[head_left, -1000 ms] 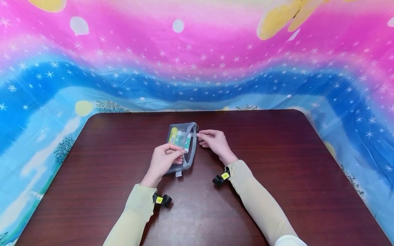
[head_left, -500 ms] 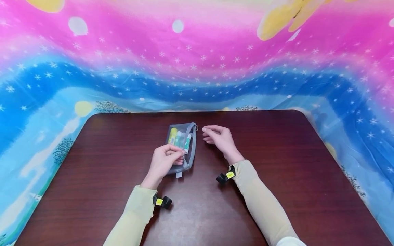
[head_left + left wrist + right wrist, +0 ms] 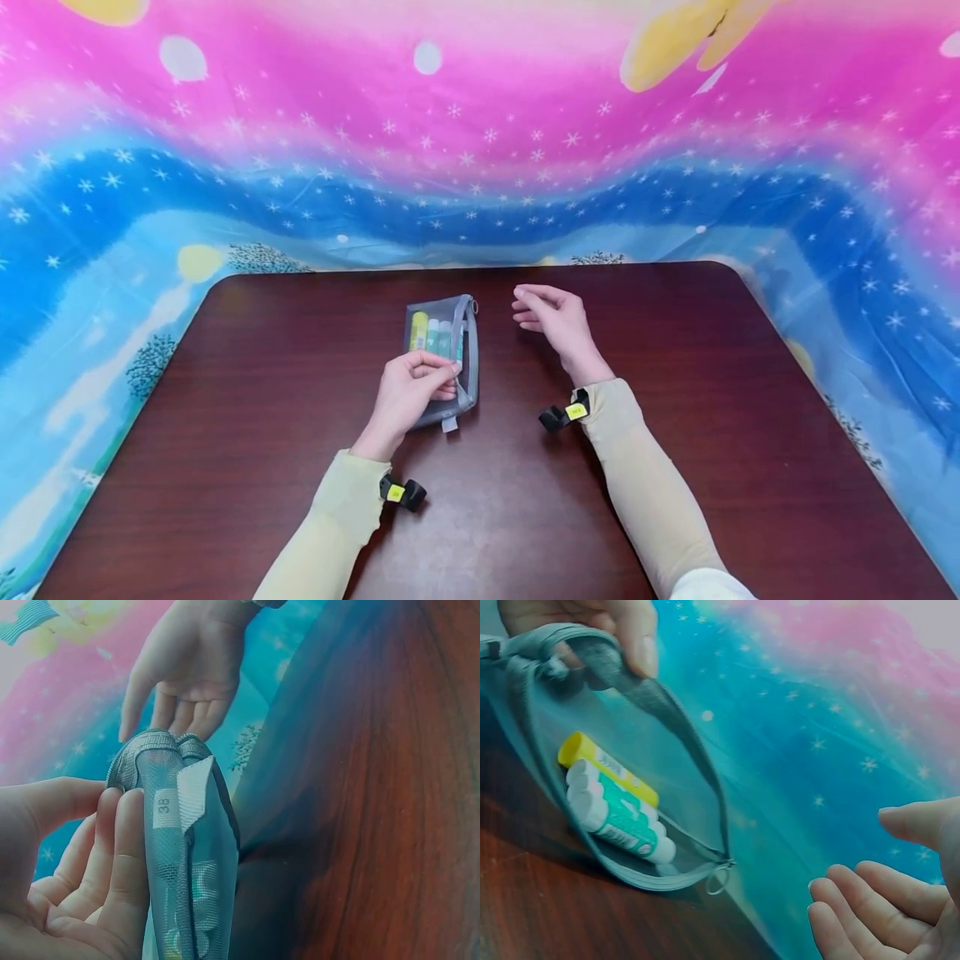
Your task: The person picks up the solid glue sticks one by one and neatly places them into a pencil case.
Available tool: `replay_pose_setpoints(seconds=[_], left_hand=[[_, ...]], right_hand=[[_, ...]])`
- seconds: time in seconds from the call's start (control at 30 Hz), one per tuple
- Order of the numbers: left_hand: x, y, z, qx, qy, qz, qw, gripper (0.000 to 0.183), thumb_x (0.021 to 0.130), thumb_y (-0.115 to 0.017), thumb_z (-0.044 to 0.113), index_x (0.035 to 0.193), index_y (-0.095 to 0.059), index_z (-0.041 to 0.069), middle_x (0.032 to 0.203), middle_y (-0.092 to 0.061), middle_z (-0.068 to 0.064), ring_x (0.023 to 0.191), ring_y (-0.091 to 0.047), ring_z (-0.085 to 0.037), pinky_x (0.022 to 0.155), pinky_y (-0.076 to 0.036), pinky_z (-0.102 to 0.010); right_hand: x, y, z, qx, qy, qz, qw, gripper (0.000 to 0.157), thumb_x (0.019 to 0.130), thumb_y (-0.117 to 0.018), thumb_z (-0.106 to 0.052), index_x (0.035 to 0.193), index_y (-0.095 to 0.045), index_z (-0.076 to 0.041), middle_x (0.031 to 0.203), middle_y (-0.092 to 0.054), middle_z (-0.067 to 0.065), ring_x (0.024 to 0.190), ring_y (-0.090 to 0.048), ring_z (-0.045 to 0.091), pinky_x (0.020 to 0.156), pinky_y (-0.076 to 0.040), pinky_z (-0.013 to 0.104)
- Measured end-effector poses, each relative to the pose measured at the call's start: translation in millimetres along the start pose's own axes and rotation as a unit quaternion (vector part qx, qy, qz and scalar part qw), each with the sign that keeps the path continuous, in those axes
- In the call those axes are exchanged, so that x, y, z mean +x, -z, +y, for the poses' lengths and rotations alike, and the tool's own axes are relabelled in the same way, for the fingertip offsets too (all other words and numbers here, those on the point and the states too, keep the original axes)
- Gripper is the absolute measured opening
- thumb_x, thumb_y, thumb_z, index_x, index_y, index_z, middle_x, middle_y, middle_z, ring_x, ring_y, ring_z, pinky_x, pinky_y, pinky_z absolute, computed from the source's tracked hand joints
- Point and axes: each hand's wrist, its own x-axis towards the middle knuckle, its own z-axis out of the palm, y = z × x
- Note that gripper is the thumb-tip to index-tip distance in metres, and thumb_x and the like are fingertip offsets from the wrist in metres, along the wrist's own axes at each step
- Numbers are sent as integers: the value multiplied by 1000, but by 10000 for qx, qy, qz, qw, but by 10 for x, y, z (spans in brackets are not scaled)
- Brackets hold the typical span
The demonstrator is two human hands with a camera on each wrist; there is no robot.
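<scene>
A grey mesh zipper pouch [image 3: 447, 408] lies on the table, its mouth unzipped and gaping in the right wrist view. Inside it are a yellow glue stick [image 3: 622, 772] and several white-and-green glue sticks [image 3: 626, 817] side by side. My left hand [image 3: 408, 392] pinches the zippered edge of the mouth between thumb and fingers. My right hand [image 3: 558, 321] hovers to the right of the pouch, apart from it, holding nothing; its fingers are relaxed. The zipper pull ring [image 3: 718, 881] hangs at the pouch's far corner. A white tag [image 3: 195, 795] sticks out at the near end.
The dark reddish-brown wooden table [image 3: 675, 433] has rounded far corners. A pink and blue patterned cloth [image 3: 480, 175] hangs behind it and along its sides. Each wrist bears a black camera mount [image 3: 408, 495] with a yellow label.
My right hand has drawn away from the zipper pull, to the right and slightly up. My left hand keeps its pinch on the pouch, which has shifted very little.
</scene>
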Motion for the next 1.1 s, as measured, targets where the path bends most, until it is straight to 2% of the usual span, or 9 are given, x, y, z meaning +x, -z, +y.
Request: replay_pose_setpoints(seconds=[0.17,0.4,0.6,0.7,0.8,0.93,1.1], left_hand=[[-1,-23,2,-46,68,-30,10000,16,89,-80,10,100,-74,-1,86,-74,-17,71,-72,-24,72,-63,-35],[-2,-25,5,-132,119,-90,9998,17,90,-79,9,101,-73,-3,85,-73,-17,71,-72,-24,71,-63,-36],[-2,-37,-8,-273,148,-255,9992,14,92,-76,6,101,-72,-4,85,-73,-19,71,-72,-23,71,-63,-37],[-1,-42,-18,-211,222,-486,9983,18,95,-73,7,107,-71,-6,91,-74,-19,76,-73,-24,74,-63,-37],[-9,-35,-21,36,369,-874,9955,26,99,-69,12,119,-70,-4,102,-74,-18,86,-74,-25,79,-62,-36],[-18,-26,-30,296,508,-1368,9889,36,103,-63,17,132,-64,-4,116,-71,-19,98,-73,-29,86,-60,-37],[-15,-21,-51,454,511,-1636,9842,42,104,-61,19,138,-57,-6,123,-68,-22,104,-71,-32,91,-58,-40]], right_hand=[[-12,58,-89,-165,265,30,9995,40,97,-72,-32,127,-70,-5,111,-72,19,104,-68,40,90,-58,39],[-20,117,-181,-365,554,75,9978,44,99,-70,-35,130,-68,-5,117,-72,16,110,-68,28,99,-53,44],[-41,173,-222,-447,633,162,9969,43,100,-67,-35,130,-67,-4,123,-69,19,115,-65,30,103,-50,47],[-40,194,-235,-436,691,172,9965,44,101,-66,-35,131,-66,-3,126,-67,22,118,-63,34,104,-48,51],[-41,212,-246,-510,694,171,9961,46,102,-65,-36,134,-65,-3,128,-66,22,120,-61,35,106,-46,52],[-53,229,-267,-627,732,167,9952,45,102,-64,-35,135,-64,-4,127,-67,18,120,-62,32,105,-48,47],[-77,270,-299,-769,867,229,9930,45,101,-66,-38,136,-66,-9,128,-68,11,118,-63,27,103,-49,45]])
